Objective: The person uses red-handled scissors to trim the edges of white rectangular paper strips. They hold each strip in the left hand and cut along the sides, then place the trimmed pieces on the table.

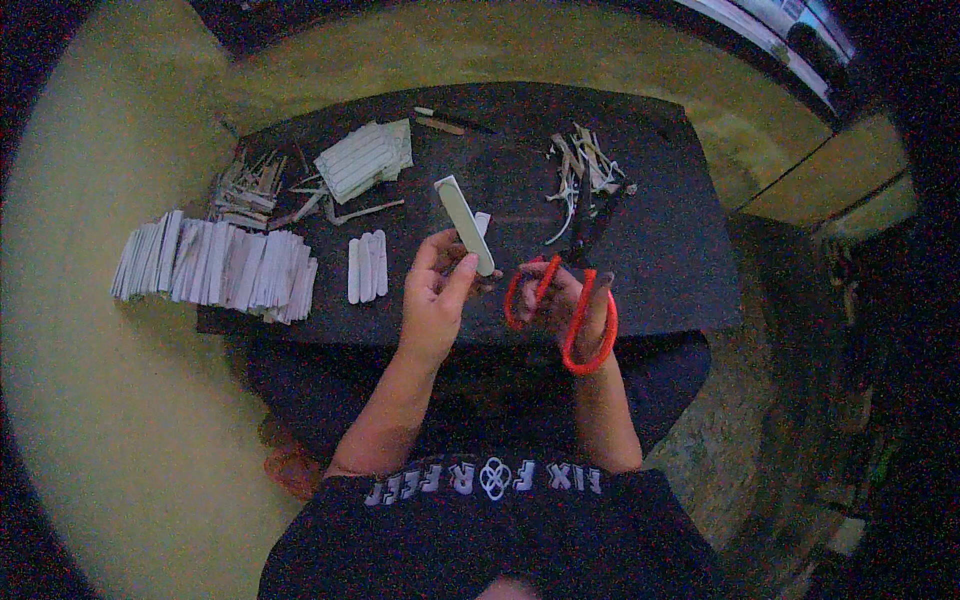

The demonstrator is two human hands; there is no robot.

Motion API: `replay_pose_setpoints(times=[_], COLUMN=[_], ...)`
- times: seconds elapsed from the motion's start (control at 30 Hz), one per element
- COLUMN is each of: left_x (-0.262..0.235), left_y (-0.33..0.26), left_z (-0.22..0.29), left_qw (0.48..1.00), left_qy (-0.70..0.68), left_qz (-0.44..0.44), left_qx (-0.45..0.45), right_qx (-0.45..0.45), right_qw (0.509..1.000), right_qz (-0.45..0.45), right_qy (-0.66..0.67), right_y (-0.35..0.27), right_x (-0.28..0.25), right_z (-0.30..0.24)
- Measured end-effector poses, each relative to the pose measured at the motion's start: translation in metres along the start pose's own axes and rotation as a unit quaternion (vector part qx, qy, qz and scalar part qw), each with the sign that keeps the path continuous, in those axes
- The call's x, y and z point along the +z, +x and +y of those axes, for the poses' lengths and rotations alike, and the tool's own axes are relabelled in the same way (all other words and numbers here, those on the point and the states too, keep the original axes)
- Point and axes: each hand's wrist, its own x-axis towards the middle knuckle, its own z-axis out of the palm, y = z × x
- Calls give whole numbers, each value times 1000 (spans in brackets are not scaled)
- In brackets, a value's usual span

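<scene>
My left hand (pixel 434 298) pinches a pale flat strip (pixel 463 222) between thumb and fingers above the table's middle. The strip's near end is rounded; its far end has square corners and a dark curved line. A small white piece shows behind it. In my right hand (pixel 562 303) are scissors (pixel 592 325) with large red handle loops. Their dark blades point away from me and blend into the table, so how far apart they stand is hard to see. To the left of my left hand, a few round-ended pale strips (pixel 367 267) lie side by side.
Along the left edge of the dark table (pixel 650 270) runs a long row of upright pale strips (pixel 215 265). Behind it lie thin offcuts (pixel 250 188) and outlined pale sheets (pixel 362 160). A pen (pixel 455 120) rests at the far side; curled trimmings (pixel 585 165) lie far right.
</scene>
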Motion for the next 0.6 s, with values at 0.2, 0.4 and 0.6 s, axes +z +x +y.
replay_pose_setpoints(times=[0.2, 0.4, 0.6], left_x=[-1, -3, 0], left_y=[3, 4, 20], left_z=[-3, -10, -25], left_qw=[1000, 998, 985], left_qy=[1, -41, -132], left_qz=[-15, -28, -31], left_qx=[6, -33, -104], right_qx=[-15, 23, 56], right_qw=[997, 995, 997], right_qz=[14, 54, 0], right_qy=[70, -77, -52], right_y=[5, 3, 4], right_x=[2, -20, -4], right_z=[4, 11, 13])
